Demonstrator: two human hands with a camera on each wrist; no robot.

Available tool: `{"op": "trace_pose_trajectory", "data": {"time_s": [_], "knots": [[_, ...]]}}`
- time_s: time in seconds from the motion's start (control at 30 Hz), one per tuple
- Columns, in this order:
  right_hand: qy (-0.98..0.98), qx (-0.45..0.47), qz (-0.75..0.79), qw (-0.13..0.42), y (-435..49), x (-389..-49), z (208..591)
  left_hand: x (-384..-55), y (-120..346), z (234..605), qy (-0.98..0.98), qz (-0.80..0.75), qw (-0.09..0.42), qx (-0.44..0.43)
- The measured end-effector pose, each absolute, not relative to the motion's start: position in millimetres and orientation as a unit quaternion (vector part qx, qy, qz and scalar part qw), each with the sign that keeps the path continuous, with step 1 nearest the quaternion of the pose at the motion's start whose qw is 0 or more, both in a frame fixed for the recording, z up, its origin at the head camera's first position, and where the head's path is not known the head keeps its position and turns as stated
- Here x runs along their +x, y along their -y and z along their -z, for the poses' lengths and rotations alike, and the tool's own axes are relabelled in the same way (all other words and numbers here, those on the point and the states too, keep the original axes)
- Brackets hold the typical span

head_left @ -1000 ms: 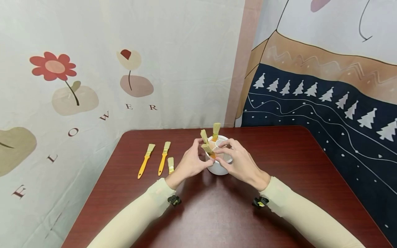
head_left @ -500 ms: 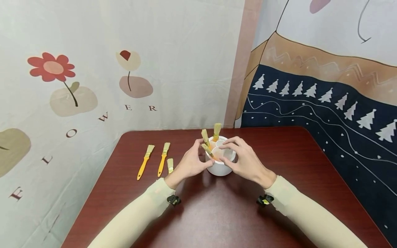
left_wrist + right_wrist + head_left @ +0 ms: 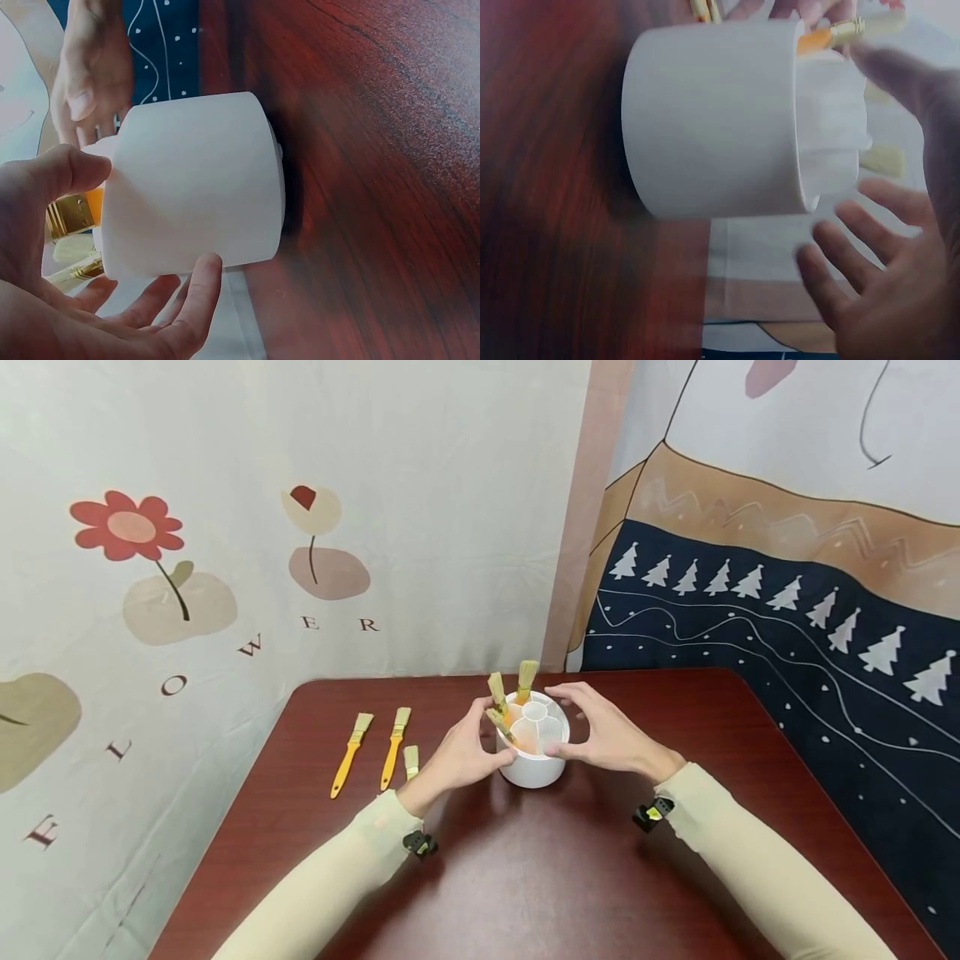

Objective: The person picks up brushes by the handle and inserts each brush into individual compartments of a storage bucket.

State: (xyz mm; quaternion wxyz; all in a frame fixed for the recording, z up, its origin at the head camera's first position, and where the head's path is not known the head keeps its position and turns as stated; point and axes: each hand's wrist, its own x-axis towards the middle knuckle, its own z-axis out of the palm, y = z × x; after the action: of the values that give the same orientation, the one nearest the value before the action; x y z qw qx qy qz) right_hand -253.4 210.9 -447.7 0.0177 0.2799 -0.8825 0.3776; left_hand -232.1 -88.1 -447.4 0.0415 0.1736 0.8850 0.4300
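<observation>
A round white divided pot [image 3: 534, 772] stands upright on the table. Three paintbrushes lean in its left and back compartments, bristles up: one at the back [image 3: 527, 681], one at the left [image 3: 498, 692], one at the front left [image 3: 501, 725]. My left hand [image 3: 461, 753] holds the pot's left side, thumb at the front rim and fingers round behind, as the left wrist view shows. At the other side, my right hand [image 3: 613, 733] is spread around the pot with nothing in it; its fingers [image 3: 855, 255] stand apart from the wall in the right wrist view.
Left of the pot lie three yellow-handled brushes: one farthest left [image 3: 351, 756], another beside it [image 3: 395, 749], and a third [image 3: 412, 762] partly hidden by my left wrist. Printed cloths [image 3: 420, 527] hang behind the dark red table [image 3: 510, 877].
My right hand has moved off the front-left brush and right to the pot's far side, its fingers spreading. That brush now leans farther left. My left hand stays at the pot.
</observation>
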Motion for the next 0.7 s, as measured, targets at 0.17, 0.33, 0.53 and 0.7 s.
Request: {"op": "trace_pose_trajectory", "data": {"time_s": [0.17,0.33,0.53,0.7], "knots": [[0.884,0.287,-0.366,-0.031,-211,-262,450,-232,89,446,-0.884,-0.429,0.042,0.18],[0.887,0.298,-0.353,-0.025,-208,-266,456,-231,90,445,-0.885,-0.426,0.043,0.181],[0.889,0.293,-0.351,-0.015,-209,-265,461,-231,97,445,-0.882,-0.43,0.044,0.189],[0.895,0.282,-0.345,-0.011,-209,-264,460,-232,108,444,-0.882,-0.431,0.04,0.187]]}}
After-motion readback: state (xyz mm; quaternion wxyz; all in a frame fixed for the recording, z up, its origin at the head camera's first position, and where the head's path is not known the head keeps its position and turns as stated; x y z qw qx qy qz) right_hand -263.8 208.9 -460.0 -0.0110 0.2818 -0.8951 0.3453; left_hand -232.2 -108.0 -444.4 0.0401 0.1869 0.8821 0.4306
